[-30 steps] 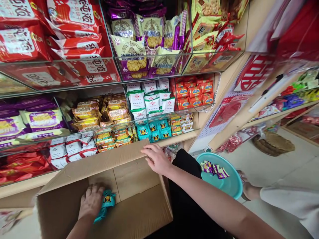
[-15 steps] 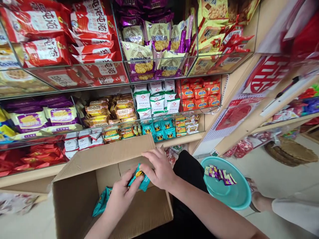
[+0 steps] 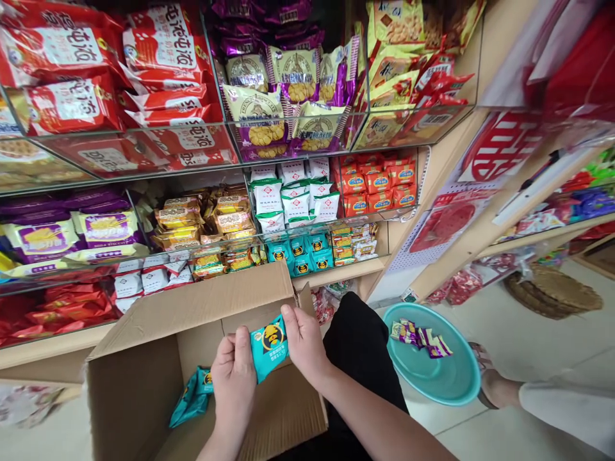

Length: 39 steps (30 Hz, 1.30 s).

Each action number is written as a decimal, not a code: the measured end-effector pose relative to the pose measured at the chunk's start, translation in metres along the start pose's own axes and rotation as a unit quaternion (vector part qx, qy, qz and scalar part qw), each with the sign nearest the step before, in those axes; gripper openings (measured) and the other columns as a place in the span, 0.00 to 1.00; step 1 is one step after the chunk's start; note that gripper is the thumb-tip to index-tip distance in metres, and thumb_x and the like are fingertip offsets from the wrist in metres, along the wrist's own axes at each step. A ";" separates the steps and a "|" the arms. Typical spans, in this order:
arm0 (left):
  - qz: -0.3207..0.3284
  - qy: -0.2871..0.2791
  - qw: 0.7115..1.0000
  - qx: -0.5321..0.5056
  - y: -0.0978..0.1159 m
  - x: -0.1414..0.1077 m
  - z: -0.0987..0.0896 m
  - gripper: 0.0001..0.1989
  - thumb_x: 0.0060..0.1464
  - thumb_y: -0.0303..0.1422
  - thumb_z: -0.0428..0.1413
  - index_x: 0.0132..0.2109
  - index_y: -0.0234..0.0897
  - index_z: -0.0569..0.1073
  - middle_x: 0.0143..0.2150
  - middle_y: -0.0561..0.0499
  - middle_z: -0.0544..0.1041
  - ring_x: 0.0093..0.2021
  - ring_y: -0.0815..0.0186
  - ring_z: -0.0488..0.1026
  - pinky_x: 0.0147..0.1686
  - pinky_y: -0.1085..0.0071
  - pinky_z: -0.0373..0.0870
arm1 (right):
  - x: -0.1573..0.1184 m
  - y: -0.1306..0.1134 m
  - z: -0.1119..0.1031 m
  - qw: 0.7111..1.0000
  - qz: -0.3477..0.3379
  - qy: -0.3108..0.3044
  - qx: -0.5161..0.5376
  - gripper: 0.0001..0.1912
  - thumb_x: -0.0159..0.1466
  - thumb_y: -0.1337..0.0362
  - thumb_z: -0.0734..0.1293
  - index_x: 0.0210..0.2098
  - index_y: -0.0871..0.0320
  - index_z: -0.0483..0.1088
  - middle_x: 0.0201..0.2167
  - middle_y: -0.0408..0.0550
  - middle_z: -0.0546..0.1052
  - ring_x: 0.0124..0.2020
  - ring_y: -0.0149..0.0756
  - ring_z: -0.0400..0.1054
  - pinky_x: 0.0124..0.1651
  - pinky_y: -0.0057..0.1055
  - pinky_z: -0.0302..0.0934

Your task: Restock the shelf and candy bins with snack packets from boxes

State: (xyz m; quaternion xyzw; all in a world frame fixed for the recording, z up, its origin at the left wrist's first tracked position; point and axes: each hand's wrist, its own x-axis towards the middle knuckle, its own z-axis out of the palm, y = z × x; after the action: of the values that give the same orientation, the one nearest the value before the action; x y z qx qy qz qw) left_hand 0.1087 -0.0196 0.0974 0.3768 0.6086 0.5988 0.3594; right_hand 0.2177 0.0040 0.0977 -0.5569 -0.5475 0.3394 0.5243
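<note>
Teal snack packet (image 3: 270, 346), one, printed with a round yellow-and-black emblem: held between both hands above the open mouth of a cardboard box (image 3: 127, 390), printed face toward the camera, slightly tilted. The two-ended grip probably serves to keep the wrapper flat and the print readable.

Left hand (image 3: 234, 378): fingers curled and narrow, pinching the packet's left end, thumb alongside. Right hand (image 3: 306, 342): thumb and fingers closed on the opposite end, near the upper corner.

Loose teal packets (image 3: 191, 400), more than one (exact count hidden): lying inside the box, toward its left side, seemingly dropped in without order.

Teal packets on the shelf (image 3: 300, 255), same colour and similar emblem: set in rows behind a clear front edge, beyond the box, presumably faced outward for display. Adjoining them, small yellow-and-orange packets (image 3: 342, 246); one tier up, white packets with green edges (image 3: 295, 203) beside red packets (image 3: 379, 184), likely sorted by kind.

Turquoise basin (image 3: 432, 384), on the floor to the right, holding small purple-and-cream packets (image 3: 421, 338) in a loose cluster.

Pose: both forearms come up from the lower edge and converge on the packet; left wrist nearly upright, right forearm slanting in from the lower right, past a black-clad knee (image 3: 358, 339).
</note>
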 end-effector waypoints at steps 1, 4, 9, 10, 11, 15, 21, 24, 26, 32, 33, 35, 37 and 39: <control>0.001 -0.002 1.000 0.004 0.001 0.001 0.000 0.17 0.45 0.46 0.53 0.23 0.37 0.61 0.18 0.60 0.58 0.20 0.75 0.53 0.19 0.79 0.54 | -0.001 0.000 0.000 1.000 0.003 0.005 -0.002 0.21 0.62 0.53 0.51 0.17 0.56 0.48 0.15 0.39 0.54 0.19 0.28 0.50 0.23 0.26 0.44; -0.003 -0.006 1.000 0.009 0.006 0.001 0.003 0.18 0.46 0.46 0.52 0.23 0.37 0.60 0.17 0.60 0.57 0.19 0.75 0.52 0.17 0.78 0.53 | -0.001 0.001 -0.002 1.000 0.010 0.016 0.012 0.21 0.63 0.53 0.50 0.17 0.56 0.49 0.15 0.39 0.54 0.19 0.28 0.50 0.23 0.26 0.44; -0.041 -0.023 0.998 -0.042 0.010 0.002 0.019 0.18 0.45 0.47 0.53 0.23 0.37 0.59 0.17 0.60 0.57 0.18 0.76 0.53 0.17 0.79 0.54 | 0.007 0.008 -0.007 0.997 0.037 0.033 0.060 0.22 0.62 0.51 0.51 0.17 0.56 0.49 0.15 0.39 0.54 0.20 0.28 0.49 0.23 0.26 0.46; -0.048 -0.029 0.997 -0.055 0.010 0.002 0.023 0.18 0.45 0.47 0.53 0.23 0.37 0.59 0.18 0.60 0.58 0.18 0.76 0.54 0.17 0.79 0.54 | 0.010 0.009 -0.009 0.995 0.047 0.037 0.074 0.22 0.62 0.50 0.52 0.17 0.56 0.49 0.16 0.39 0.54 0.20 0.28 0.50 0.23 0.26 0.46; -0.052 -0.036 0.996 -0.067 0.011 0.002 0.028 0.18 0.45 0.47 0.53 0.23 0.37 0.59 0.18 0.60 0.58 0.18 0.76 0.54 0.17 0.80 0.54 | 0.012 0.011 -0.011 0.993 0.060 0.035 0.093 0.22 0.61 0.50 0.52 0.17 0.56 0.50 0.16 0.39 0.54 0.20 0.27 0.50 0.23 0.25 0.47; -0.035 -0.042 0.995 -0.082 0.018 0.002 0.042 0.18 0.46 0.46 0.52 0.24 0.37 0.59 0.18 0.60 0.59 0.18 0.76 0.55 0.16 0.80 0.55 | 0.015 0.011 -0.020 0.965 0.135 0.008 0.227 0.22 0.59 0.46 0.54 0.18 0.56 0.51 0.16 0.38 0.55 0.18 0.26 0.51 0.19 0.23 0.49; -0.011 -0.040 0.995 -0.087 0.019 -0.002 0.049 0.16 0.49 0.46 0.50 0.26 0.38 0.59 0.18 0.60 0.61 0.18 0.75 0.57 0.17 0.79 0.57 | 0.002 0.009 -0.023 0.927 0.163 -0.051 0.334 0.19 0.56 0.46 0.59 0.25 0.56 0.58 0.15 0.37 0.60 0.15 0.26 0.56 0.15 0.23 0.52; 0.013 -0.053 0.998 -0.032 0.018 0.000 0.043 0.16 0.50 0.46 0.48 0.26 0.38 0.60 0.19 0.59 0.61 0.19 0.75 0.57 0.18 0.79 0.57 | 0.001 0.010 -0.028 0.940 0.131 -0.055 0.310 0.17 0.56 0.49 0.61 0.26 0.57 0.60 0.17 0.38 0.62 0.17 0.25 0.57 0.18 0.23 0.54; 0.057 -0.075 0.995 0.027 0.021 0.005 0.035 0.15 0.49 0.45 0.50 0.29 0.37 0.65 0.23 0.57 0.65 0.23 0.74 0.61 0.22 0.79 0.61 | 0.004 0.010 -0.037 0.959 0.095 -0.079 0.256 0.16 0.57 0.51 0.61 0.25 0.58 0.61 0.17 0.38 0.61 0.18 0.25 0.57 0.20 0.22 0.54; -0.010 -0.315 0.939 0.139 0.043 0.014 0.021 0.19 0.41 0.44 0.56 0.38 0.37 0.71 0.30 0.51 0.72 0.29 0.67 0.68 0.27 0.74 0.66 | 0.002 0.004 -0.056 0.977 -0.004 -0.185 0.109 0.13 0.55 0.56 0.63 0.23 0.59 0.63 0.18 0.37 0.61 0.21 0.24 0.54 0.23 0.21 0.50; -0.023 -0.327 0.935 0.136 0.044 0.013 0.022 0.17 0.41 0.44 0.57 0.35 0.36 0.72 0.27 0.52 0.71 0.27 0.68 0.67 0.25 0.74 0.66 | -0.001 0.003 -0.054 0.975 0.011 -0.177 0.131 0.12 0.55 0.56 0.64 0.24 0.59 0.63 0.19 0.38 0.62 0.21 0.24 0.55 0.24 0.22 0.51; -0.024 -0.294 0.949 0.112 0.041 0.009 0.027 0.15 0.41 0.44 0.56 0.30 0.36 0.71 0.23 0.54 0.70 0.24 0.71 0.65 0.23 0.76 0.64 | -0.009 0.001 -0.047 0.961 0.063 -0.151 0.224 0.11 0.54 0.56 0.65 0.29 0.58 0.64 0.22 0.39 0.65 0.24 0.25 0.59 0.27 0.23 0.56; -0.017 -0.235 0.969 0.079 0.036 0.005 0.033 0.15 0.43 0.44 0.55 0.28 0.35 0.69 0.23 0.55 0.69 0.23 0.72 0.64 0.23 0.77 0.63 | -0.017 -0.001 -0.041 0.918 0.128 -0.158 0.340 0.16 0.50 0.57 0.68 0.35 0.57 0.63 0.29 0.41 0.69 0.30 0.28 0.63 0.32 0.25 0.60; -0.008 -0.205 0.977 0.064 0.033 0.004 0.037 0.15 0.45 0.44 0.54 0.29 0.35 0.68 0.23 0.55 0.69 0.23 0.73 0.64 0.23 0.76 0.64 | -0.022 -0.002 -0.041 0.873 0.177 -0.187 0.414 0.19 0.48 0.58 0.70 0.37 0.56 0.63 0.33 0.43 0.70 0.33 0.31 0.66 0.33 0.29 0.63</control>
State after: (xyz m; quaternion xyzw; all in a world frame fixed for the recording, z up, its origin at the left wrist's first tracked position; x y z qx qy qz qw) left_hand 0.1405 0.0002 0.1291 0.5089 0.5620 0.4662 0.4559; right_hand 0.2520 -0.0264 0.1043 -0.3028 -0.3370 0.7196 0.5262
